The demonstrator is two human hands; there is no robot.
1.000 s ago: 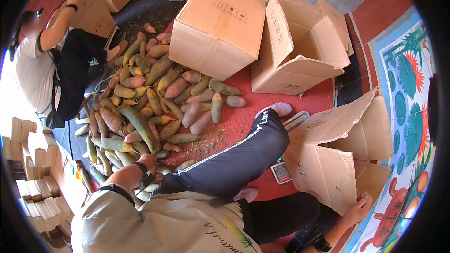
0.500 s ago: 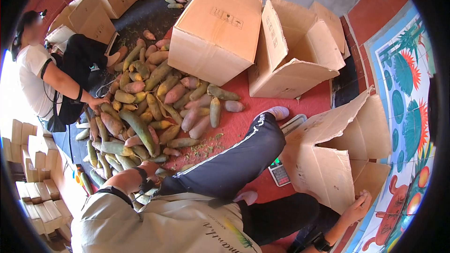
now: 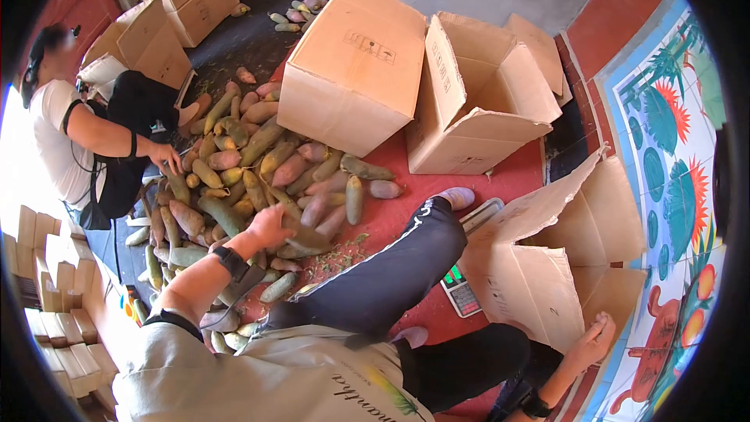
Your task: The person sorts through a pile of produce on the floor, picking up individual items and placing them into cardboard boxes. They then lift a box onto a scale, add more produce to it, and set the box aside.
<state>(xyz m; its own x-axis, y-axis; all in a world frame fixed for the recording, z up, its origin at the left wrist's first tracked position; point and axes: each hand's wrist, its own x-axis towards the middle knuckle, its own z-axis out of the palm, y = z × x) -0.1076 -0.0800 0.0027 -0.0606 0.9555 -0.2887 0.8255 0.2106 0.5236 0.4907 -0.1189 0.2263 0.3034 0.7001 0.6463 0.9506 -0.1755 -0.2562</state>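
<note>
L hand (image 3: 269, 226), centre-left, fingers curled round near end of long green veg (image 3: 310, 237) at the pile's (image 3: 234, 141) lower edge; veg's long axis runs right, slightly down-frame. R hand (image 3: 595, 340), lower right, fingers spread beside the open box (image 3: 539, 297), well apart.

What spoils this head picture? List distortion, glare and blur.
Head view: fisheye bows the cardboard boxes and leaves black corners; daylight blows out the left border beside the co-worker; the left hand on the vegetable pile and the right hand by the open box show no obvious blur; shadows are soft.
</note>
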